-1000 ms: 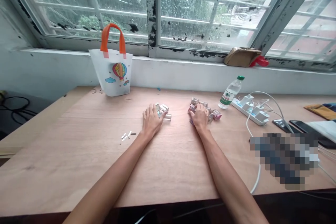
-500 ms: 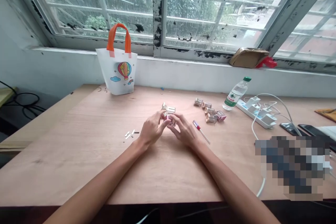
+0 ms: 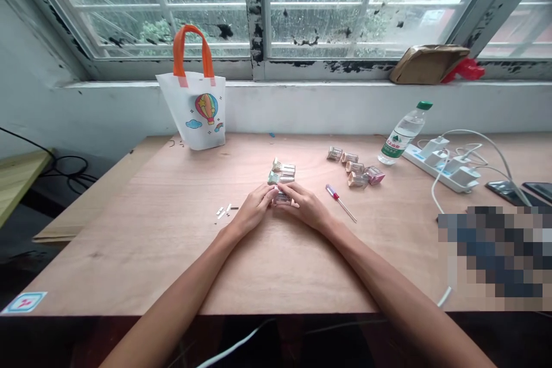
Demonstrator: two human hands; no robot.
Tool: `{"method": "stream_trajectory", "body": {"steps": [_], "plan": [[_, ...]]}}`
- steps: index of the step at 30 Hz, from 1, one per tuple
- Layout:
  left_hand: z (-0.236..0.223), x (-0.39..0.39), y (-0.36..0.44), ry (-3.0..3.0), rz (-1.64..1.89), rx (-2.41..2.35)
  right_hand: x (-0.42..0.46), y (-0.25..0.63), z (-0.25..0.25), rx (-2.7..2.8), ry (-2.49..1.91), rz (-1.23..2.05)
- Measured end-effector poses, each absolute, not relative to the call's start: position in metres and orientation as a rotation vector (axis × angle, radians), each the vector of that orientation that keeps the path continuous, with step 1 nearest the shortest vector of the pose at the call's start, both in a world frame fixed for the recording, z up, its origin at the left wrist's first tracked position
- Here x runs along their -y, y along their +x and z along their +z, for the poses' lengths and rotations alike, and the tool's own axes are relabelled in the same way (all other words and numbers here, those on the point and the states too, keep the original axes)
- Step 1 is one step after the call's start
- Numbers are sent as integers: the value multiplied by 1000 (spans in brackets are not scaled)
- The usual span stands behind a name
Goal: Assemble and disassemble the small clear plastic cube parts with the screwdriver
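Left grip and right grip curled round small clear square vial, mostly hidden, can't tell if actually held; pale plywood desk under grips, pixelated patch far right.

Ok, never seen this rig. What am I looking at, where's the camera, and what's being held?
There's no machine here: these are a person's two bare hands, filmed by one camera worn on the head, looking forward and down. The left hand and right hand meet around a small clear square container above a plywood table. More containers sit just beyond the hands. Another group of containers lies to the right, behind a red-handled screwdriver. Farther right are a water bottle and a power strip.
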State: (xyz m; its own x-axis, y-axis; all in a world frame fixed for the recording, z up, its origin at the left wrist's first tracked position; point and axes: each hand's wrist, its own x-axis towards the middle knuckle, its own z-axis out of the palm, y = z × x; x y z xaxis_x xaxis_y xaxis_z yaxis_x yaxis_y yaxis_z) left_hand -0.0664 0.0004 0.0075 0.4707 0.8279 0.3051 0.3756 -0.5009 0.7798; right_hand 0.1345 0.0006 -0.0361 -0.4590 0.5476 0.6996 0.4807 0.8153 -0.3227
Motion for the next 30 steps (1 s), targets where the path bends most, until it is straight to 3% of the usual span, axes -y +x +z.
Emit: {"method": "stream_trajectory", "body": {"steps": [16,30], "plan": [[44,21,-162,2249,708,-1241,-2,55,-38,1941,-699,537],[14,34,-192,2523,918,-1217,6,49,-30,2116,-703,446]]}}
